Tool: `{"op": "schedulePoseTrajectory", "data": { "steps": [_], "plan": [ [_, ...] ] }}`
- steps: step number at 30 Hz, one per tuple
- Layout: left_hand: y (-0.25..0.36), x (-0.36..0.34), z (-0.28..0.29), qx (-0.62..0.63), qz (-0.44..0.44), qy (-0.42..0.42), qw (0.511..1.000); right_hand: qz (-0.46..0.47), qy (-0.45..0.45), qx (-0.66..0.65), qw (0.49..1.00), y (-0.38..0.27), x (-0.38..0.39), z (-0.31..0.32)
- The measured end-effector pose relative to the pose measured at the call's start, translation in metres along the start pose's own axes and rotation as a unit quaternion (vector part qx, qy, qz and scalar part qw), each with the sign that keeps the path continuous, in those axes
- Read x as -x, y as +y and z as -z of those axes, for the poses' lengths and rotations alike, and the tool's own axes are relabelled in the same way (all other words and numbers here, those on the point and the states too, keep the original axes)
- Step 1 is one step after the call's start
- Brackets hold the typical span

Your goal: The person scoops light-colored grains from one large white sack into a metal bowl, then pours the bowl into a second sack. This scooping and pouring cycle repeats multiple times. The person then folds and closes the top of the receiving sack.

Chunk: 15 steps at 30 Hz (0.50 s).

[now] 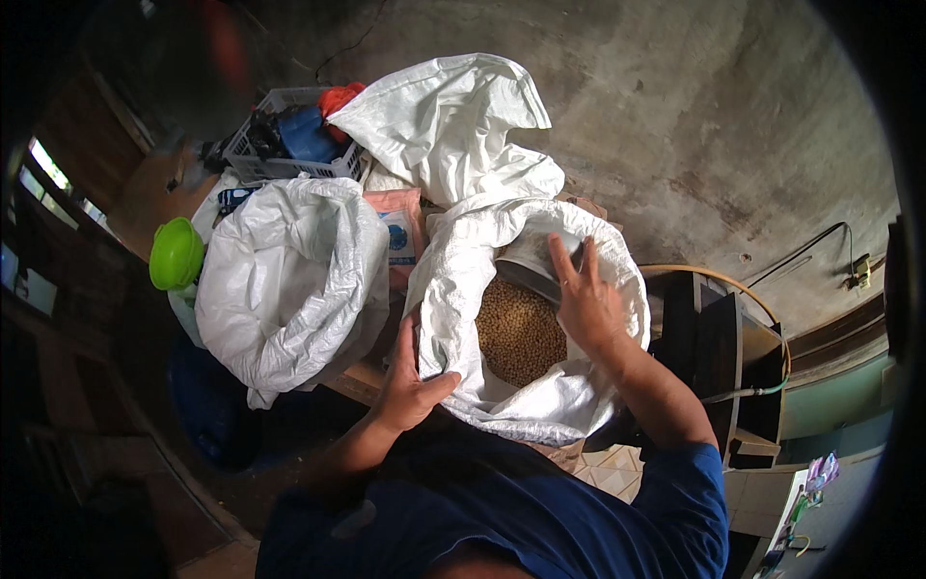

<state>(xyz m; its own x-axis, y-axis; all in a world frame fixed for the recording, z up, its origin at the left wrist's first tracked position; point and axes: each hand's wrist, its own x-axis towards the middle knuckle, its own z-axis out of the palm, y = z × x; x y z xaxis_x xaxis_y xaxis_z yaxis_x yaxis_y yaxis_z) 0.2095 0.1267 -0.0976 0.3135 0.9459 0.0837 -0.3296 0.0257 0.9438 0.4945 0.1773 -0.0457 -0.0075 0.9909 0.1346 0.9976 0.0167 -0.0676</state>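
Observation:
An open white woven sack (453, 280) stands in front of me, filled with brown pellet-like grain (519, 333). My left hand (413, 381) grips the sack's near left rim. Inside the sack's mouth, my right hand (584, 299) holds a grey metal scoop-like container (535, 262) tilted against the far wall, just above the grain. My blue shirt fills the lower middle of the view.
A second white sack (289, 285), closed over, stands to the left beside a lime green lid (176, 253). A third white bag (444, 121) and a grey crate of items (289, 145) lie behind. A dark wooden stand (723, 357) with a hose is at right.

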Motion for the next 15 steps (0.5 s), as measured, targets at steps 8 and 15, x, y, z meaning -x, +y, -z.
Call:
{"op": "schedulePoseTrajectory", "data": {
  "steps": [8,15],
  "plan": [
    [-0.029,0.003,0.015,-0.024,-0.075,0.056,0.995,-0.031,0.024,-0.121,0.992,-0.005,-0.009,-0.014],
    [-0.078,0.025,0.042,-0.237,-0.036,0.128,0.962,-0.009,0.01,-0.066,0.998,-0.018,-0.001,-0.043]
  ]
}}
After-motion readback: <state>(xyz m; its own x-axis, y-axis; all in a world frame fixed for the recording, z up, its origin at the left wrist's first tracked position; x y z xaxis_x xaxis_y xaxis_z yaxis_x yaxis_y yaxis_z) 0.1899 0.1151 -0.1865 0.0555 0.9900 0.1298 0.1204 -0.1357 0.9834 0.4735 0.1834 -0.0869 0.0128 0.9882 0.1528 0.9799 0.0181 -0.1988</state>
